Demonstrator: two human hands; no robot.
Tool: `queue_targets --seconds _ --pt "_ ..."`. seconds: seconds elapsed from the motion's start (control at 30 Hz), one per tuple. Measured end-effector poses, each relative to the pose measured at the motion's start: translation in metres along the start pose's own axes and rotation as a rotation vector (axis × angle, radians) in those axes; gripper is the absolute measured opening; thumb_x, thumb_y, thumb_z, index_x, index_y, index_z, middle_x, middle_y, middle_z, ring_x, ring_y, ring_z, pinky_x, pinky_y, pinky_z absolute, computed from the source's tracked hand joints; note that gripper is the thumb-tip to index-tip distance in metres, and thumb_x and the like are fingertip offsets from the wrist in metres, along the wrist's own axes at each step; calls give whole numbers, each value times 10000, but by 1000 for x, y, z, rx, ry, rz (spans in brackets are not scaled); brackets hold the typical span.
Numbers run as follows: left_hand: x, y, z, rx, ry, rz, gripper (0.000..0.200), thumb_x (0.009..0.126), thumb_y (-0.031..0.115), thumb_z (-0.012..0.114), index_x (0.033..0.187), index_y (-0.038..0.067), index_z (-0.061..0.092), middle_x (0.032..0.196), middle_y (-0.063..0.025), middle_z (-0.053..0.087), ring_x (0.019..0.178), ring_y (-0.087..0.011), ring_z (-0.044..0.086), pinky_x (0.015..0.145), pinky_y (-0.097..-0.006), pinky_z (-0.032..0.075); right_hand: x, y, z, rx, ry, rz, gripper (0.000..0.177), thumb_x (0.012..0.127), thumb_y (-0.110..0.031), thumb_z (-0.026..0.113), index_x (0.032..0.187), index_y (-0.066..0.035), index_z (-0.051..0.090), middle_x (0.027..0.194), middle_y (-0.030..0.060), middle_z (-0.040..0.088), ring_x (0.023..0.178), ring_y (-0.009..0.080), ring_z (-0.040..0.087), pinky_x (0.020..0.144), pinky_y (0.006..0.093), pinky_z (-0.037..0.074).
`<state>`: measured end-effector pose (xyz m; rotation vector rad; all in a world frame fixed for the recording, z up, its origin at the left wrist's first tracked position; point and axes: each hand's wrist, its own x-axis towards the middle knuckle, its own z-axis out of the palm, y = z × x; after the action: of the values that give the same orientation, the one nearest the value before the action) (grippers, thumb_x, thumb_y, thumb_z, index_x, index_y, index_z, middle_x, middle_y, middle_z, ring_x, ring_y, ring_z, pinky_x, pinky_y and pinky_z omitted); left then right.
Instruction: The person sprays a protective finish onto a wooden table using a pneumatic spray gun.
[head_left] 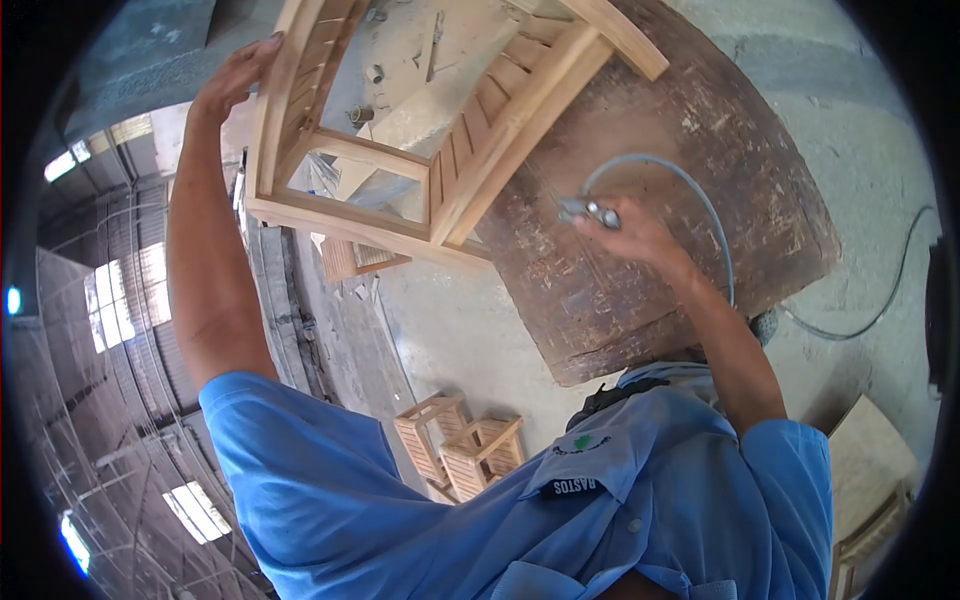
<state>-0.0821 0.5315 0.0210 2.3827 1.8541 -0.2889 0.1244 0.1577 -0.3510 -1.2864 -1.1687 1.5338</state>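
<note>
A pale wooden slatted chair frame [520, 115] stands tilted on a worn brown tabletop [740, 190], its lower corner reaching past the table's edge. My left hand [236, 78] grips the frame's outer rail at the upper left, fingers against the wood; part of the grip is hard to see. Over the tabletop, my right hand [635, 232] is closed round a small metal air gun [590, 210], its nozzle pointing left toward the frame. From the gun a grey-blue hose [700, 185] arcs over the table and down behind my right forearm.
Small slatted wooden pieces [465, 445] stand on the floor below. Another slatted piece [358, 260] lies beneath the frame. A dark cable or hose [893, 300] curves across the floor at right, near a leaning wooden panel [872, 465]. Windows and metal walls line the left.
</note>
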Motion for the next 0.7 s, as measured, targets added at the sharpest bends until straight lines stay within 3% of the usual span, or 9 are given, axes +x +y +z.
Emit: queue_targets --seconds 0.13,0.23,0.33,0.43,0.47,0.57,0.67,0.7 --pt "-10 12 -5 100 -75 73 872 797 762 566 1387 120 538 1306 -178 589 1215 -353 553 1066 -627 299 -38 -43 -7 165 -43 -153 424 892 -354 689 1213 -77 675 791 53 688 717 125 613 682 304 507" --pt "-16 17 -4 124 -112 81 730 858 689 566 1353 153 572 1239 -119 636 1194 -320 566 1067 -554 337 -39 -103 -5 229 33 -465 445 887 -333 691 1228 -49 660 874 84 721 764 143 657 708 303 520" --pt "-5 6 -2 14 -149 140 871 775 747 614 1324 72 588 1269 -187 611 1178 -358 584 1072 -566 351 -10 -154 8 229 73 -543 504 859 -386 704 1196 -14 668 902 143 727 790 209 685 723 334 526" --pt "-11 9 2 -9 -90 153 583 868 583 650 1226 123 672 1096 -84 696 1069 -249 638 981 -362 464 26 -177 31 189 131 -605 514 845 -433 703 1170 -36 687 877 168 719 763 245 682 711 350 525" --pt "-29 26 4 21 -85 202 614 862 601 641 1213 98 677 1076 -116 709 1027 -233 657 945 -361 486 36 -175 37 184 150 -628 515 842 -445 703 1163 -43 693 866 173 717 751 252 679 704 353 524" --pt "-54 47 11 81 48 208 479 841 361 689 1222 72 658 1038 -218 702 945 -349 687 819 -412 533 48 -156 49 130 159 -598 498 845 -449 701 1172 -73 697 834 165 712 736 240 677 686 353 521" --pt "-82 67 22 139 138 218 435 880 412 668 1091 35 719 1074 -212 700 950 -298 694 832 -373 526 27 -142 36 23 29 -335 493 847 -446 703 1176 -79 698 804 151 705 739 230 681 685 351 520" --pt "-92 70 29 136 189 269 440 877 408 670 1098 30 714 1060 -210 704 946 -300 696 829 -376 528 23 -127 36 -3 51 -349 483 853 -437 700 1181 -82 696 801 147 704 735 226 679 684 351 521"
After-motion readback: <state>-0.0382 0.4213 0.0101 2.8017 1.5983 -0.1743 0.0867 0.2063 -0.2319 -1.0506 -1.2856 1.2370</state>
